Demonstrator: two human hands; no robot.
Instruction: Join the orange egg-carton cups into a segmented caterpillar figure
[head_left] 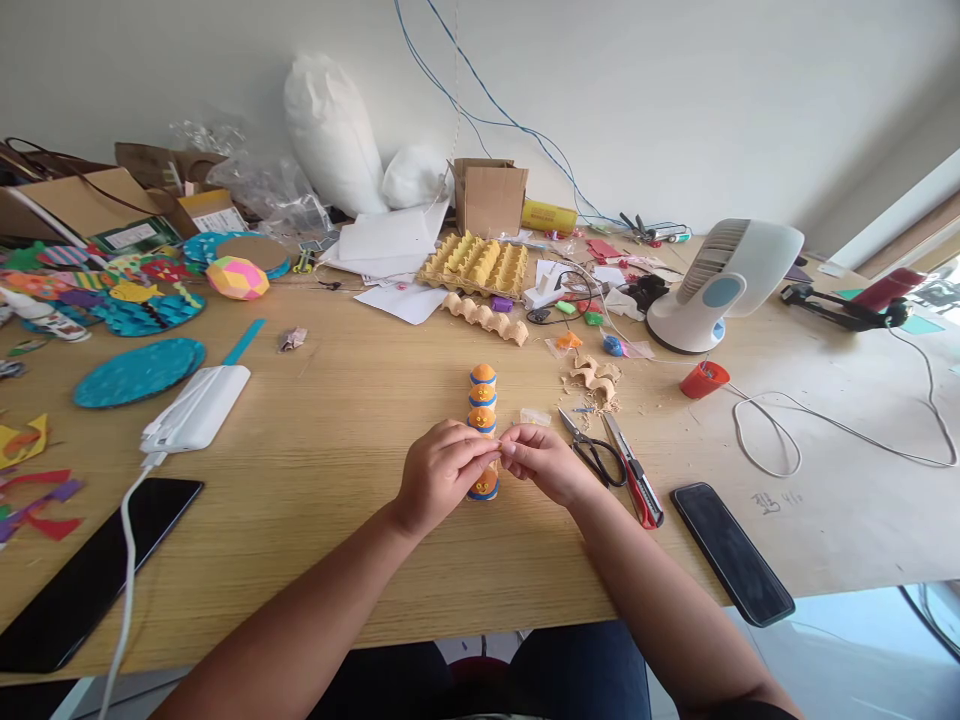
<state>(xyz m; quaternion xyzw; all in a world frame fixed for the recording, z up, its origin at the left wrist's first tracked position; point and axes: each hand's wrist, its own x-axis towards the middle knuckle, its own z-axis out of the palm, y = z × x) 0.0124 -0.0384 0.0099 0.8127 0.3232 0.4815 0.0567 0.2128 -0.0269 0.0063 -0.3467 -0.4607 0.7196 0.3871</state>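
A row of orange-and-blue egg-carton cups (482,396) with small yellow faces stands in a line on the table in front of me. Above its nearer half, my left hand (444,468) and my right hand (541,462) meet with their fingertips pinched together. Whatever lies between the fingers is too small to make out. Part of the row is hidden behind both hands. Just beyond my right hand lies a small clear plastic bag (535,416). Black-handled scissors (600,455) and a red utility knife (636,474) rest to its right.
Cut egg-carton scraps (595,380), a yellow egg tray (474,266) and lumps of coloured clay lie farther back. A white fan (724,285) and a phone (732,552) are on the right. To the left are a white power bank (196,408), a blue oval (139,372) and a black tablet-like slab (90,580).
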